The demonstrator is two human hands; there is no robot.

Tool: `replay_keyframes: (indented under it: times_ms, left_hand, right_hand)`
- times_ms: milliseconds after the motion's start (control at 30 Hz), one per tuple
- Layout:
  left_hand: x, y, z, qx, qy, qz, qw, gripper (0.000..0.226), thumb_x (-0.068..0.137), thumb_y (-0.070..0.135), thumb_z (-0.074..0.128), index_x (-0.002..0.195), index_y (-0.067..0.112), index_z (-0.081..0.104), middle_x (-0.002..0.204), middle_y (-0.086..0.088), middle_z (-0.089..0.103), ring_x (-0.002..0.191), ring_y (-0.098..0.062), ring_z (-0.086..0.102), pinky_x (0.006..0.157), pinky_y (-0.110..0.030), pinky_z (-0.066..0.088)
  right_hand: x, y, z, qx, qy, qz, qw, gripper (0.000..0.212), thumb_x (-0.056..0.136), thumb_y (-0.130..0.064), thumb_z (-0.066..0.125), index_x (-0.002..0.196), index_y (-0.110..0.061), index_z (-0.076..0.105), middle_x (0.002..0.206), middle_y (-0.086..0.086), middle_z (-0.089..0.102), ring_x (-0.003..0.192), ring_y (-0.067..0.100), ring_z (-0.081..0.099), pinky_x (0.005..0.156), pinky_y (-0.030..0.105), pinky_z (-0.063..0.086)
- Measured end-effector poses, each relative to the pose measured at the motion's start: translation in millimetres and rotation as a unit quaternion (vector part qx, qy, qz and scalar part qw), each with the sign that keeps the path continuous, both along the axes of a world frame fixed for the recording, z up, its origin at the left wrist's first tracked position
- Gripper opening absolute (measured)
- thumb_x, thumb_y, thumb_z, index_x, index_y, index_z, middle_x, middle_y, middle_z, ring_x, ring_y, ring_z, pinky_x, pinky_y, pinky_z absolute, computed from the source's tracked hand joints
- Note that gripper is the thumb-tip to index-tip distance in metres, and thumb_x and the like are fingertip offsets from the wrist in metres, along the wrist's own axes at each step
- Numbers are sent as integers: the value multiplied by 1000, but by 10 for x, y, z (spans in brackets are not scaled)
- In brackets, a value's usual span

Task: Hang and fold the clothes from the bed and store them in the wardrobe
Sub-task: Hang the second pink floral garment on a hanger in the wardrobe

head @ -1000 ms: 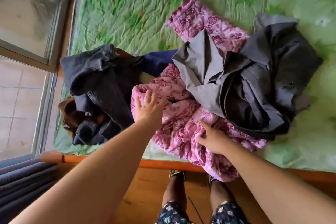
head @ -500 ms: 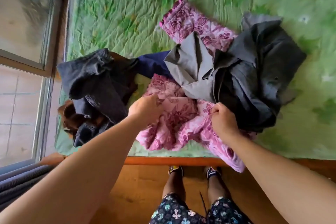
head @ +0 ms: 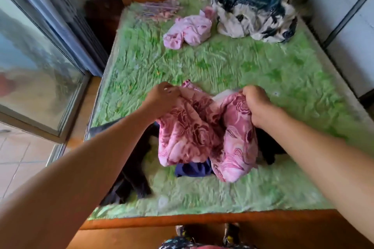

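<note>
A wide bed with a crumpled green floral quilted cover (head: 242, 70) sits in an orange-brown wooden frame (head: 202, 218). At the head end lies a rumpled dark teal and white patterned heap of cloth (head: 253, 8), and just beside it a pale pink bundled garment (head: 188, 30). Nearer the left head corner lies a flat pinkish-lilac cluster of thin strands (head: 159, 9), too blurred to identify. Towards the foot, black garments (head: 131, 168) sprawl along the left edge. A navy blue cloth (head: 192, 169) lies near the middle, partly under a hanging pink rose-patterned garment (head: 192, 133). Another black garment (head: 267, 147) lies to the right.
</note>
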State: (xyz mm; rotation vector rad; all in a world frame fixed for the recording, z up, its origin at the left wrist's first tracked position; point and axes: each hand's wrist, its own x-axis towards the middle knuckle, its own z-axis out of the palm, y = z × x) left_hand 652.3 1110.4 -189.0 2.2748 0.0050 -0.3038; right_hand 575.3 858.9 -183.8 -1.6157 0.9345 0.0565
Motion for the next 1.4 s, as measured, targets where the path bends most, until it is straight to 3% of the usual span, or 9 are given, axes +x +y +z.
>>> replay_keyframes:
  times_ms: [167,300,433,567,667,800,900,1033,1400]
  left_hand:
    - [-33,-239,633,109,-118,-111,981,42,90,34,65,132,31,61,135,-9,47,121,-28,51,104,-40,44]
    - [-360,-464,913,-65,-67,-216,972,21,90,24,63,109,20,72,92,1,67,78,-9,58,73,-28,46]
    - [-609,-456,902,-196,-32,-197,960,29,91,21,65,120,21,63,107,-7,64,93,-10,61,79,-24,51]
    - [-830,-379,694,-128,-88,-259,953,50,81,15,71,126,30,59,123,-2,50,117,-18,54,96,-31,49]
    - [-918,-428,591,-154,70,-320,932,82,70,22,75,143,41,44,143,8,43,133,-15,43,103,-38,50]
    - [-962,-610,487,-24,-38,-326,944,113,57,57,81,148,55,15,148,11,19,139,-18,24,115,-38,27]
    - [-922,-787,584,-42,-149,-246,957,94,64,51,86,145,41,39,148,2,36,138,-23,28,115,-47,32]
    - [-705,-924,957,-200,-183,-123,955,19,80,18,73,96,28,73,90,10,76,94,-10,71,74,-27,55]
    - [-31,-860,2692,-458,-181,12,870,32,89,13,45,83,19,76,91,-10,77,87,-28,73,80,-44,60]
  right_hand:
    - [73,-119,895,131,-73,-52,987,27,89,-19,59,64,-11,60,61,6,64,50,24,63,62,33,54]
    - [126,-129,1312,171,-100,-49,979,26,86,-15,58,61,-13,53,60,4,57,41,22,58,52,28,54]
    - [138,-106,1499,195,-113,-48,973,25,88,-13,53,63,-10,53,65,7,59,51,25,62,60,33,58]
    - [156,-145,1573,218,-138,-73,963,17,86,-7,51,71,-5,57,74,11,62,68,29,67,80,47,61]
    - [160,-128,1549,218,-157,-87,959,18,88,-3,48,76,-7,59,66,9,63,48,24,65,58,38,61]
    - [182,-99,1636,245,-196,-99,944,19,92,-2,47,82,-11,60,68,11,64,41,22,64,48,34,58]
    - [260,-66,1879,254,-226,-82,937,24,91,0,45,72,-6,58,61,11,63,41,23,62,49,32,58]
    - [303,-67,2274,269,-243,-23,932,15,88,-1,45,78,-3,56,70,12,58,64,27,64,79,46,62]
    - [153,-503,2216,5,-322,187,928,23,93,-6,53,105,-19,68,100,11,67,87,22,60,56,23,52]
